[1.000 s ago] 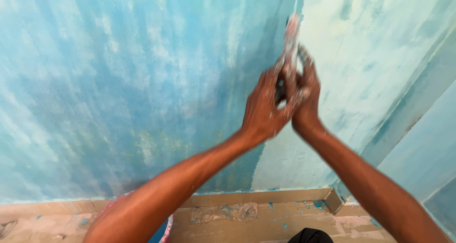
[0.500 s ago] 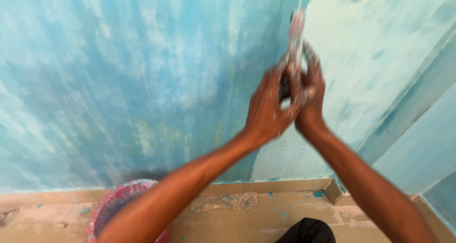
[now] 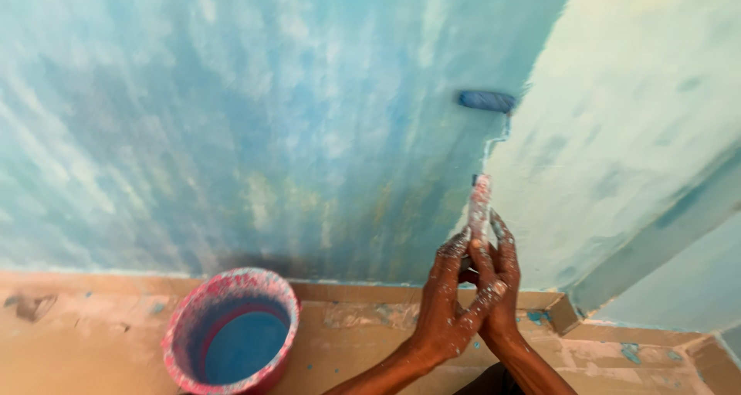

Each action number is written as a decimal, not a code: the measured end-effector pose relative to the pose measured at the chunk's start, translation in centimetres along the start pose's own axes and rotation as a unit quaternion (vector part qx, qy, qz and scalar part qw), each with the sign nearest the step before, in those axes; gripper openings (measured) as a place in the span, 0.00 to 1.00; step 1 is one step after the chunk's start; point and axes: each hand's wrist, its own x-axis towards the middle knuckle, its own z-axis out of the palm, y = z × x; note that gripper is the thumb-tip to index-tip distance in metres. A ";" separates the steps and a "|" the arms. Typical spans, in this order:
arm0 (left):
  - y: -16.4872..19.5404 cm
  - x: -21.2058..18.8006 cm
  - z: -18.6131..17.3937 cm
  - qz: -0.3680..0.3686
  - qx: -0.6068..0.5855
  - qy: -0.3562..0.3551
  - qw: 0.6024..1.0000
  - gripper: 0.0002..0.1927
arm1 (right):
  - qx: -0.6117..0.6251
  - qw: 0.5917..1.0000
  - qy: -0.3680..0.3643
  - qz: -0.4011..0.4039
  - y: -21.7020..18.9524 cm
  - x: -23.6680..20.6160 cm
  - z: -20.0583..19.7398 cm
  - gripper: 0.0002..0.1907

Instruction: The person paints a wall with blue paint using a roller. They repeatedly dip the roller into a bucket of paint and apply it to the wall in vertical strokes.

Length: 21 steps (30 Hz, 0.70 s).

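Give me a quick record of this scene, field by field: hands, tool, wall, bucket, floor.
hands: left hand and right hand clasped together round the handle, both paint-speckled
tool: roller, blue, lying against the wall at the edge of the blue area
wall: streaky blue on the left, pale section on the right
bucket: red, spattered bucket on the floor, blue paint inside
floor: tan floor, paint flecks

Both paint-flecked hands, left (image 3: 446, 306) over right (image 3: 503, 283), clasped together, forearms raised.

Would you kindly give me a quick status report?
Left hand and right hand both clasp roller handle. Roller head on blue wall. Paint bucket at left, clear.
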 end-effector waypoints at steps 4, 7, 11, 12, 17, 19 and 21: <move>-1.6 -2.2 -0.5 -0.032 -0.010 -0.004 0.999 0.36 | -0.013 0.999 0.022 0.026 2.4 -1.6 -0.2 0.33; -3.4 -4.8 -1.0 -0.025 -0.013 0.007 1.000 0.35 | -0.018 0.999 0.036 0.020 5.4 -3.6 -0.5 0.32; -6.1 -10.7 -2.8 -0.031 -0.034 -0.004 0.999 0.30 | 0.005 0.982 0.084 0.169 10.8 -7.0 -2.2 0.30; -6.8 -12.7 -3.1 -0.026 -0.051 -0.013 0.998 0.29 | 0.038 0.988 0.056 0.142 12.2 -8.2 -2.8 0.30; -11.7 -19.4 -5.2 -0.057 0.010 0.122 0.991 0.18 | 0.101 0.951 0.019 0.292 17.2 -12.7 -5.4 0.28; -13.7 -20.7 -7.4 -0.248 -0.073 0.185 0.948 0.20 | 0.142 0.918 -0.023 0.371 17.9 -13.9 -5.7 0.26; -14.8 -21.5 -9.2 -0.367 -0.111 0.215 0.898 0.22 | 0.181 0.881 -0.074 0.430 17.7 -14.6 -5.6 0.25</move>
